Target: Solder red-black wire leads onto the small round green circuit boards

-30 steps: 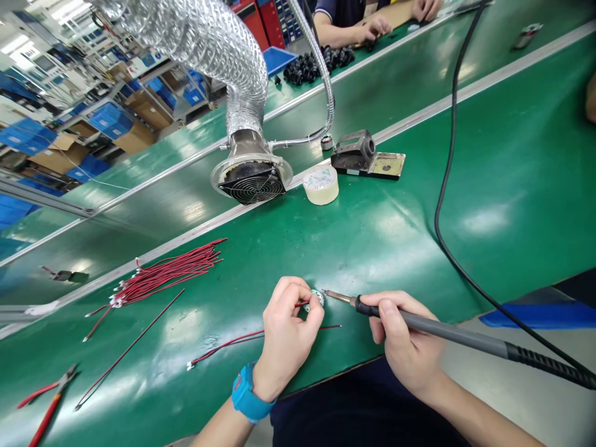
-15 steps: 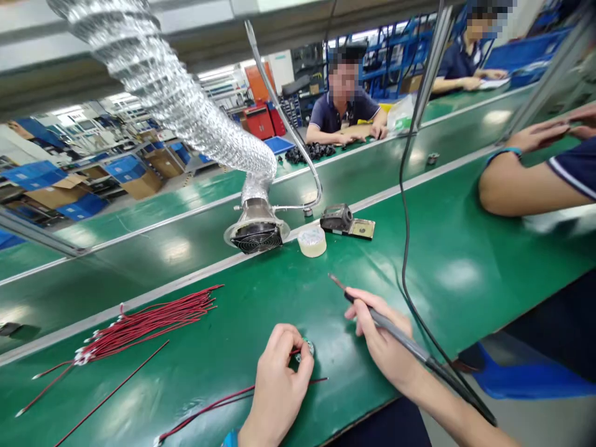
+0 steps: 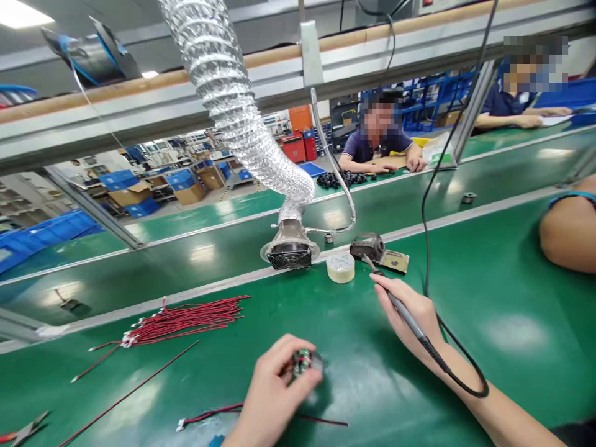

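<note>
Between the thumb and fingers of my left hand (image 3: pixel 274 382) sits a small round part with a green circuit board (image 3: pixel 302 360) and a bit of red wire. My fingers hide some of it. My right hand (image 3: pixel 423 307) is wrapped round a grey soldering iron (image 3: pixel 404 312), held like a pen. Its tip is close to the dark soldering iron stand (image 3: pixel 367 247); whether it touches I cannot tell. A red and black wire (image 3: pixel 209 413) with a white connector lies on the green table, passing behind my left wrist.
A bundle of red wires (image 3: pixel 195 320) lies left, with pliers (image 3: pixel 28 429) near the corner. A pale tape-like roll (image 3: pixel 341 268) stands beside a fan hood (image 3: pixel 289 253) on a foil duct. The iron's black cord (image 3: pixel 424 217) hangs at right. Co-workers sit opposite and at right.
My right hand has moved the soldering iron forward to the stand. My left hand has lifted and turned the round part, showing its circuit board. The view has tilted up and shifted left.
</note>
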Available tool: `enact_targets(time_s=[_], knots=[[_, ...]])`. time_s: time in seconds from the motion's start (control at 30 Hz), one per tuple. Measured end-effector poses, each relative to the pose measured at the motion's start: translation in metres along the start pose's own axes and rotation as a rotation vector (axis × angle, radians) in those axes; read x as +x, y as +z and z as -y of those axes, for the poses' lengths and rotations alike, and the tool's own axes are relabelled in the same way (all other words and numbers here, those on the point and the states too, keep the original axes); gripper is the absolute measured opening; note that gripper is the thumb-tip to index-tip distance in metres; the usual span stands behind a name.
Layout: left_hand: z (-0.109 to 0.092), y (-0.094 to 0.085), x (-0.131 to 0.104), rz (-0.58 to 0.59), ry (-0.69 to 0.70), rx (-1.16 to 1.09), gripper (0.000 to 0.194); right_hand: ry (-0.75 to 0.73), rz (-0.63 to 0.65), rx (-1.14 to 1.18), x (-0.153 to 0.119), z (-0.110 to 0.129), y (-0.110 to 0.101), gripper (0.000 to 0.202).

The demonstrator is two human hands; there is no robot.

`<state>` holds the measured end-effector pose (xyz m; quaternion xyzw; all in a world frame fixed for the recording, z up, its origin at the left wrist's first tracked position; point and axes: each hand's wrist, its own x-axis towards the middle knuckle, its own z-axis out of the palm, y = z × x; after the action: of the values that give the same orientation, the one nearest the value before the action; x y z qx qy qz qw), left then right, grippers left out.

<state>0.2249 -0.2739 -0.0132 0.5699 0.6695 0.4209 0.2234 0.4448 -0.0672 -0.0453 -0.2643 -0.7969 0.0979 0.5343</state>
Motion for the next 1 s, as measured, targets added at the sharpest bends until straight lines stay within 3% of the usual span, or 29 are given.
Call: enact_targets(time_s=[0.1, 0.17, 0.23, 0.3, 0.37, 0.5, 0.67, 0.83, 1.0], knots=[[0.002, -0.037, 0.015, -0.226, 0.036, -0.087, 0.049, -0.083, -0.006, -0.094, 0.004, -0.011, 0.003, 0.025], [0.007, -0.062, 0.024, -0.323, 0.196, 0.181, 0.042, -0.101, 0.000, -0.138, 0.002, -0.019, 0.005, 0.027], [0.014, -0.084, 0.033, -0.313, 0.366, 0.551, 0.034, -0.099, 0.006, -0.144, -0.001, -0.025, 0.007, 0.029], [0.021, -0.101, 0.045, -0.229, 0.422, 0.811, 0.031, -0.065, 0.016, -0.114, -0.004, -0.030, 0.008, 0.032], [0.027, -0.115, 0.060, -0.116, 0.321, 0.927, 0.030, -0.022, 0.044, -0.062, -0.008, -0.032, 0.008, 0.034], [0.045, -0.142, 0.104, 0.055, -0.033, 0.990, 0.035, -0.011, 0.065, -0.012, -0.013, -0.032, 0.012, 0.033], [0.088, -0.175, 0.175, 0.179, -0.132, 1.229, 0.028, 0.041, 0.068, -0.015, -0.018, -0.026, 0.018, 0.032], [0.135, -0.189, 0.238, 0.177, -0.129, 1.219, 0.030, 0.044, 0.086, 0.010, -0.018, -0.024, 0.017, 0.032], [0.166, -0.169, 0.265, 0.082, -0.147, 1.125, 0.043, 0.045, 0.053, 0.022, -0.017, -0.025, 0.019, 0.029]])
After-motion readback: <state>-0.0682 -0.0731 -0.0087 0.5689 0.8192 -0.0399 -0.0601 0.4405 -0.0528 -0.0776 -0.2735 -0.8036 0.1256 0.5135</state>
